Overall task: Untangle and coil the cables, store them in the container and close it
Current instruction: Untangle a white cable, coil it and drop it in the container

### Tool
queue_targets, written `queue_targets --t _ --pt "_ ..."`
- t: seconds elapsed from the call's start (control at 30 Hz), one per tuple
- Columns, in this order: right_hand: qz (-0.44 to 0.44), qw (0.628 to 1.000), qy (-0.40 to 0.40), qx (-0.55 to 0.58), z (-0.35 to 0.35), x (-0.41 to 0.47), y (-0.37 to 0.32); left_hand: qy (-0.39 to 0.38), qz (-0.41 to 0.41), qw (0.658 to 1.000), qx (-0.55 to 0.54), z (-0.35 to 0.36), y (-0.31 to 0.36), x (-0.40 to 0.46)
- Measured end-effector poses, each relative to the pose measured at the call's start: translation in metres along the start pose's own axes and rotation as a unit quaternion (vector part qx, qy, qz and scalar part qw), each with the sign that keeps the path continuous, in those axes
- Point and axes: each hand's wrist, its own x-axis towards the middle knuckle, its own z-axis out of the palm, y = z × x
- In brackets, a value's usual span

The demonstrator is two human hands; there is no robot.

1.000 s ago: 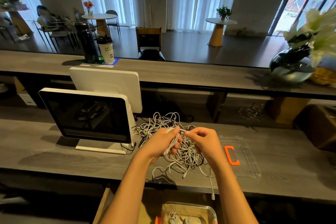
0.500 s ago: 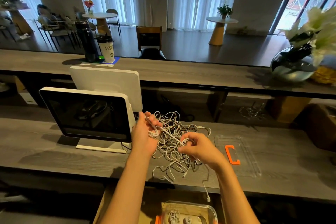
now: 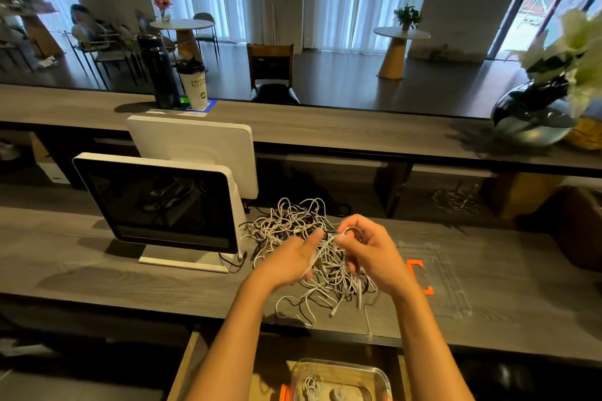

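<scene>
A tangled heap of white and black cables (image 3: 290, 225) lies on the grey wooden counter, right of the screen. My left hand (image 3: 290, 259) holds a white cable that runs across its palm. My right hand (image 3: 366, 251) pinches the same cable and loops it between thumb and fingers just above the heap. A clear container (image 3: 338, 379) with orange clips sits below the counter edge, open, with coiled white cables inside. Its clear lid (image 3: 446, 283) with an orange clip lies flat on the counter to the right of my hands.
A point-of-sale screen (image 3: 156, 202) with a second white display behind it stands left of the heap. On the raised ledge sit a dark bottle (image 3: 158, 72), a paper cup (image 3: 194, 83) and, far right, a glass vase with white flowers (image 3: 537, 114).
My left hand came back from the upper left of the heap toward the middle, and my right hand rose to meet it; both now work one white cable close together.
</scene>
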Motion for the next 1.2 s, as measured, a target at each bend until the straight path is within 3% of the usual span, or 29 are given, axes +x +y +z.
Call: queue_targets --t 0.13,0.27,0.47,0.6,0.7,0.83,0.9,1.0,1.1,1.2 --pt "0.009 0.996 0.087 0.000 0.004 0.005 0.012 -0.225 -0.009 0.963 -0.151 0.005 -0.001 -0.009" --pt "0.049 0.992 0.120 -0.007 0.003 0.006 0.022 -0.254 0.068 0.952 -0.155 -0.002 -0.003 -0.007" --pt "0.073 0.993 0.090 0.002 0.002 0.003 0.025 -0.028 0.066 0.983 -0.169 -0.006 -0.012 0.001" --pt "0.105 0.987 0.117 -0.015 -0.003 0.003 0.028 0.158 0.055 0.958 -0.232 -0.011 -0.008 0.004" --pt "0.143 0.980 0.139 -0.009 -0.004 0.003 0.031 0.221 0.060 0.894 -0.384 -0.012 -0.007 0.006" --pt "0.165 0.970 0.168 0.065 -0.003 0.005 0.031 0.185 0.107 0.751 -0.625 -0.019 0.000 0.003" --pt "0.165 0.963 0.196 0.086 -0.005 0.006 0.034 0.194 0.126 0.712 -0.662 -0.027 0.004 0.002" --pt "0.184 0.944 0.232 0.144 -0.011 0.004 0.041 0.245 0.124 0.746 -0.607 -0.036 0.005 -0.001" --pt "0.188 0.942 0.263 0.096 -0.018 0.002 0.046 0.315 0.111 0.778 -0.532 -0.045 0.000 -0.003" --pt "0.158 0.951 0.264 0.014 -0.024 -0.003 0.042 0.341 0.107 0.769 -0.530 -0.051 -0.003 -0.004"
